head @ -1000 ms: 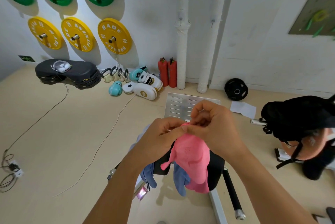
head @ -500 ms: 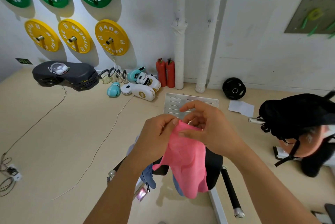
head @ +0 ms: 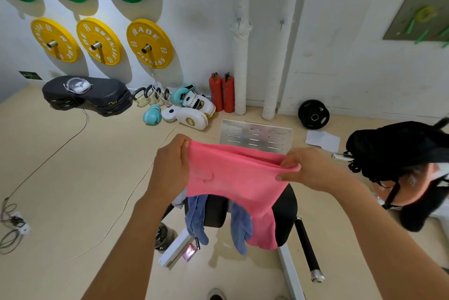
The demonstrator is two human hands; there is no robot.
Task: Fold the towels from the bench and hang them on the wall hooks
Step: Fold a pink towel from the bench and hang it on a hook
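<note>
Pink towel (head: 230, 178) spread for folding.
Left hand (head: 170, 166) and right hand (head: 306, 168) pinch its top corners; next, bring them together.

The towel (head: 230, 178) hangs between my left hand (head: 170, 166) and right hand (head: 308, 168), above the bench (head: 284, 214); another towel (head: 194, 219) apparently drapes there.

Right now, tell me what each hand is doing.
Left hand: closed, pinching the pink towel's left top corner.
Right hand: closed, pinching the towel's right top corner.
</note>
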